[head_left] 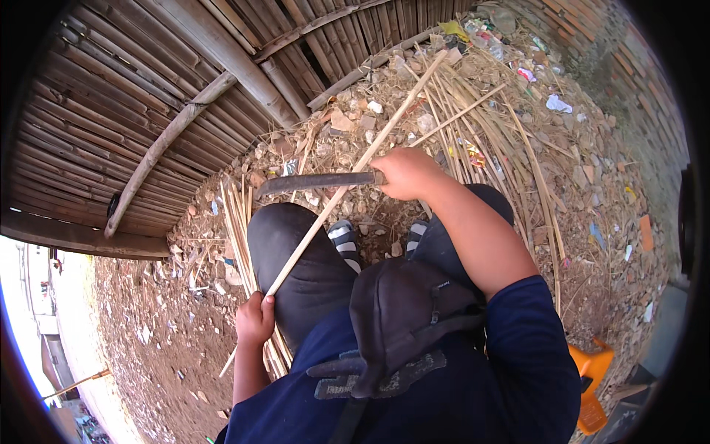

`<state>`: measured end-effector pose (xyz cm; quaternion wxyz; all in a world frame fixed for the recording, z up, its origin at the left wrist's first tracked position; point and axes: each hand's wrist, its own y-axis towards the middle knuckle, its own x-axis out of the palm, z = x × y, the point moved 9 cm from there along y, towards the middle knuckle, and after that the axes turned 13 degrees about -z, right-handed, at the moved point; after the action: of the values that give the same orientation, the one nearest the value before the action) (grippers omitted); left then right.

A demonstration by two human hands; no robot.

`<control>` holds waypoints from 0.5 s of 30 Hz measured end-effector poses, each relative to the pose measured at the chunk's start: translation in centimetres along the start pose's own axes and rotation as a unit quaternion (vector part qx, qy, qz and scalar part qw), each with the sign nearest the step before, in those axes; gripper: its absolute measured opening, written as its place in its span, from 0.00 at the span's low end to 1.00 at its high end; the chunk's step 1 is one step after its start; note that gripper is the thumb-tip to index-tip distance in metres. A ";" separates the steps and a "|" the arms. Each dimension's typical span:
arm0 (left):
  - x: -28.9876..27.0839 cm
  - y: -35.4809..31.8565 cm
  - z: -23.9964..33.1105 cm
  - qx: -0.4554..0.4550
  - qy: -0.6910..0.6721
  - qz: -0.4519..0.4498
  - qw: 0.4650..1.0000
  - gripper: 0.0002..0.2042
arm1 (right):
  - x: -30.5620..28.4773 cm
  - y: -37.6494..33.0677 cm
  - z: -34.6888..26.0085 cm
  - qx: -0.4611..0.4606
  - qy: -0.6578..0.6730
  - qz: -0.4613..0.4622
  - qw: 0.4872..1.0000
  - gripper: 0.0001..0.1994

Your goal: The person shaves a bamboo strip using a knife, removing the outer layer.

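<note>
My left hand (pixel 255 318) is closed round the lower part of a long pale bamboo strip (pixel 307 240), beside my left knee. The strip slants up over that knee to the far right, past my other hand. In my right hand (pixel 410 174) is a machete (pixel 318 182), gripped by its handle, its dark blade pointing left. The blade lies across the strip between my knees; whether it cuts into the strip, I cannot tell. Most of the handle is hidden by my fingers.
Split bamboo strips lie in bundles beside my left leg (pixel 235 222) and beyond my right knee (pixel 543 200). A slatted bamboo wall (pixel 111 126) stands at left, a brick wall (pixel 629 74) at right. Rubble and litter cover the ground. An orange plastic object (pixel 592 385) sits at lower right.
</note>
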<state>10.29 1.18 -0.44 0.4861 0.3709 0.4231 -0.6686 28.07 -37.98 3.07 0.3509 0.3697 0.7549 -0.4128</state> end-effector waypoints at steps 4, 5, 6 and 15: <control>0.7 -0.3 -0.4 0.015 -0.012 0.023 1.000 0.17 | 0.6 3.1 6.2 0.039 0.123 -0.001 0.992 0.13; 0.4 0.2 -0.3 0.012 -0.022 0.042 0.999 0.17 | -1.4 3.0 7.5 0.048 0.141 0.059 0.987 0.13; 0.3 0.1 -0.3 0.002 -0.018 0.037 0.999 0.17 | -2.4 2.6 7.9 0.057 0.136 0.100 0.984 0.15; 0.3 0.3 0.4 0.005 -0.030 0.020 0.999 0.19 | 0.0 0.4 1.8 -0.025 0.024 0.031 0.999 0.11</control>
<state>10.51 0.66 -0.66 0.5103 0.3611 0.3975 -0.6718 28.86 -39.41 2.18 0.3544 0.3943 0.7612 -0.3735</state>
